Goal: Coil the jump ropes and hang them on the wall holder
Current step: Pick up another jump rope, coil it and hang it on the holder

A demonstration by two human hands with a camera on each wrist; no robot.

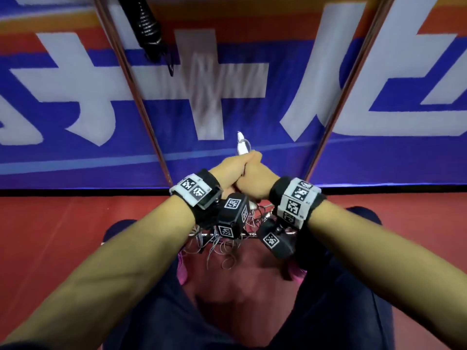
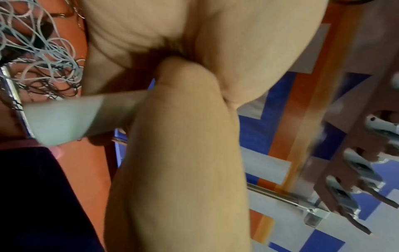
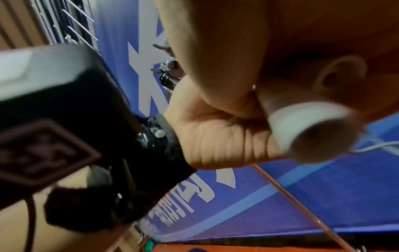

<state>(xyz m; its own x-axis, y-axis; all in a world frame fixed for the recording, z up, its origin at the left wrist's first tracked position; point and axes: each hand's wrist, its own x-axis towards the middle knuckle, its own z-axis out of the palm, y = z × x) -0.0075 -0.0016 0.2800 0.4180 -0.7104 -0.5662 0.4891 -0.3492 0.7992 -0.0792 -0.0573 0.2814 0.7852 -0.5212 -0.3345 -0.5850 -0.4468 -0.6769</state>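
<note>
My left hand point(image 1: 231, 165) and right hand point(image 1: 255, 171) are clasped together in front of the blue banner wall, both gripping a white jump rope handle point(image 1: 241, 145). Its tip sticks up above my fists and its butt end point(image 1: 252, 204) shows below them. The right wrist view shows that butt end point(image 3: 313, 129) with a thin pale cord point(image 3: 380, 147) trailing off it. In the left wrist view the handle point(image 2: 64, 119) comes out from under my thumb. A coiled black jump rope point(image 1: 148, 29) hangs at the top. Metal holder hooks point(image 2: 354, 172) show at the right.
Below my wrists a wire basket point(image 1: 290, 232) holds a tangle of thin ropes point(image 1: 225, 251). Two slanted metal poles point(image 1: 136, 97) point(image 1: 346, 97) stand before the banner. The floor point(image 1: 50, 236) is red, and my dark trouser legs fill the bottom of the head view.
</note>
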